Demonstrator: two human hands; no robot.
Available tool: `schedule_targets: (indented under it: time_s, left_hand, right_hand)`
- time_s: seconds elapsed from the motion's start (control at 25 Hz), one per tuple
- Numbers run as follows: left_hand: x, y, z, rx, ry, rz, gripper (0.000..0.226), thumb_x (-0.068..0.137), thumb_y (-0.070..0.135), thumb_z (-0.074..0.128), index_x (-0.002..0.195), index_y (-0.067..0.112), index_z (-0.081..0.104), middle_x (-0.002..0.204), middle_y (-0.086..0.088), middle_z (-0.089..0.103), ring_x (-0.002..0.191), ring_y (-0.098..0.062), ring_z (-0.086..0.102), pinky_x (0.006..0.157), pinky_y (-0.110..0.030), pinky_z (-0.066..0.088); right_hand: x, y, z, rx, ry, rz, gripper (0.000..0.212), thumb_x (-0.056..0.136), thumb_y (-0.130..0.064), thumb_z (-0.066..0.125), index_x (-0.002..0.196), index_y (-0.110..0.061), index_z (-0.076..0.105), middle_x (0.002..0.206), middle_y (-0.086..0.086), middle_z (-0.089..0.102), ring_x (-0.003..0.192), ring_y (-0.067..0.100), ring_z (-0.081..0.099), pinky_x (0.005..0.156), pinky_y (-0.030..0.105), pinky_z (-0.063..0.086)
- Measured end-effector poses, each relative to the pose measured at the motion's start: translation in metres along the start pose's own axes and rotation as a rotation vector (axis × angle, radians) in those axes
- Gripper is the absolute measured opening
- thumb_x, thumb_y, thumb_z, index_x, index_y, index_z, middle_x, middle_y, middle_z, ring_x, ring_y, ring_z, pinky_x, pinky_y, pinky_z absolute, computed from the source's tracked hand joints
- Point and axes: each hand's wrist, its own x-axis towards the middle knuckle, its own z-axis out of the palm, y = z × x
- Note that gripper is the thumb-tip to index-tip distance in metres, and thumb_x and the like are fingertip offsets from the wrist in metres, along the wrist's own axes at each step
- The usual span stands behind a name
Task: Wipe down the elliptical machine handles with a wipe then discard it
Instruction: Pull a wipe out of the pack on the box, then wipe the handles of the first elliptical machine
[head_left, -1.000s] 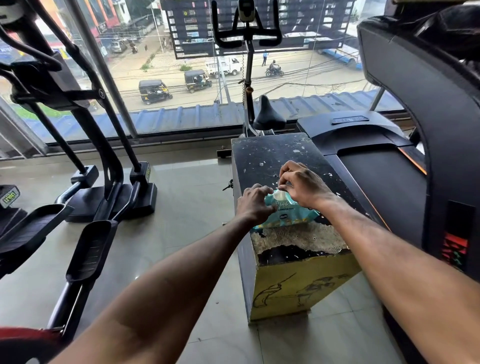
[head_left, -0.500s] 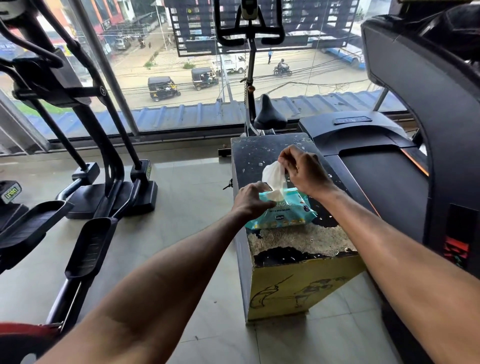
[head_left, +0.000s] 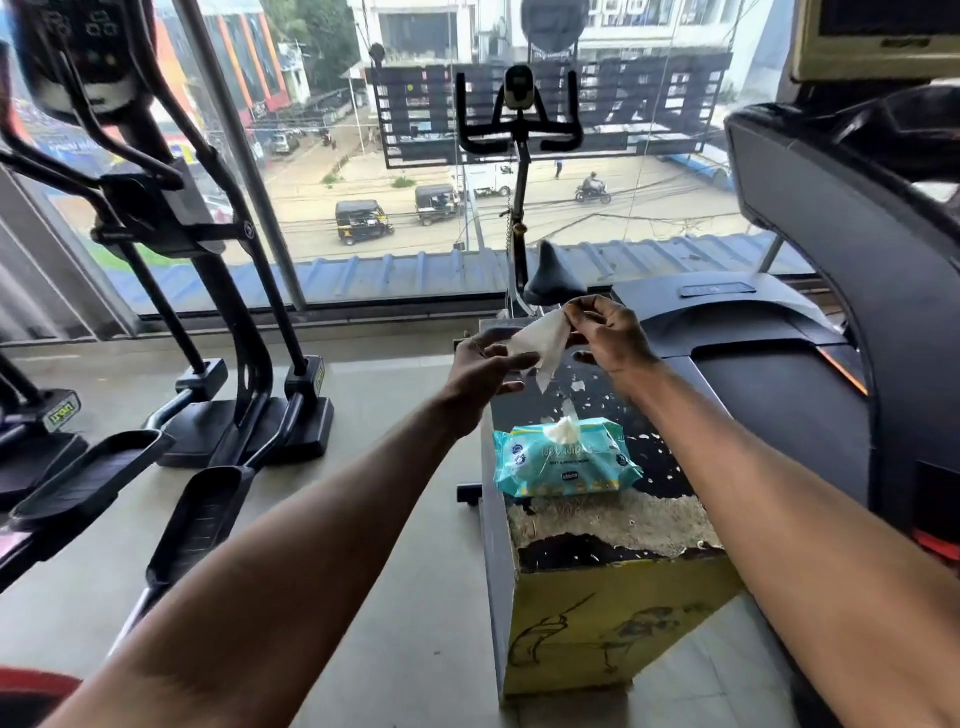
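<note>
**A wipe (head_left: 540, 343) held aloft above its pack (head_left: 563, 457)**

The wipe is pinched at its top corner by the right hand (head_left: 608, 338) and gripped at its left edge by the left hand (head_left: 483, 369). Its long axis is tilted from upper right to lower left, the free tip pointed down at the pack, which is laid on a worn box (head_left: 613, 597).

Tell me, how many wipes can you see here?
2. One wipe is held between the left hand and right hand above the box; a second wipe pokes out of the pack lying on the box. More may be hidden inside the pack.
</note>
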Motion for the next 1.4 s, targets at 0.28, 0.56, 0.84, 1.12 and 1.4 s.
schedule_targets:
  time_s: [0.28, 0.56, 0.84, 1.12, 1.4]
  left_hand:
    - [-0.018, 0.065, -0.078, 0.220, 0.185, 0.196, 0.015, 0.090, 0.006, 0.074, 0.086, 0.020, 0.072, 0.081, 0.002, 0.074, 0.080, -0.016, 0.069, 0.077, -0.036, 0.057]
    - [-0.039, 0.139, -0.196, 0.454, 0.396, 0.218, 0.007, 0.090, 0.010, 0.076, 0.089, 0.005, 0.072, 0.072, -0.006, 0.070, 0.064, -0.018, 0.067, 0.053, -0.021, 0.055]
    - [-0.023, 0.186, -0.348, 0.443, 0.458, 0.161, 0.017, 0.089, 0.016, 0.076, 0.076, 0.014, 0.066, 0.072, -0.003, 0.064, 0.063, -0.017, 0.062, 0.057, -0.027, 0.054]
    - [0.014, 0.210, -0.480, 0.110, 0.551, 0.062, 0.015, 0.099, 0.015, 0.054, 0.091, 0.014, 0.066, 0.088, -0.008, 0.068, 0.089, -0.029, 0.068, 0.078, -0.040, 0.056]
    - [0.081, 0.219, -0.572, 0.001, 0.621, 0.027, 0.024, 0.101, 0.026, 0.054, 0.116, 0.010, 0.064, 0.105, -0.015, 0.066, 0.097, -0.031, 0.066, 0.077, -0.040, 0.057]
  right_hand:
    - [0.014, -0.037, 0.067, 0.106, -0.227, 0.093, 0.012, 0.102, -0.022, 0.057, 0.106, -0.014, 0.065, 0.086, 0.002, 0.071, 0.074, 0.016, 0.069, 0.066, 0.028, 0.054]
    - [0.027, -0.076, 0.200, -0.082, -0.489, -0.188, 0.024, 0.094, -0.031, 0.069, 0.114, -0.017, 0.069, 0.095, -0.009, 0.072, 0.080, 0.001, 0.066, 0.070, 0.018, 0.053]
    - [0.077, -0.102, 0.362, -0.128, -0.523, -0.292, 0.005, 0.087, -0.009, 0.076, 0.090, -0.005, 0.076, 0.087, 0.010, 0.070, 0.079, 0.015, 0.059, 0.070, 0.029, 0.047]
    - [0.139, -0.139, 0.484, 0.091, -0.540, -0.090, 0.011, 0.096, -0.011, 0.064, 0.089, -0.010, 0.072, 0.080, 0.008, 0.072, 0.069, 0.020, 0.068, 0.061, 0.027, 0.054]
    - [0.207, -0.133, 0.563, 0.167, -0.688, 0.032, 0.043, 0.074, -0.037, 0.087, 0.105, -0.009, 0.077, 0.098, 0.013, 0.073, 0.088, 0.027, 0.066, 0.088, 0.043, 0.052]
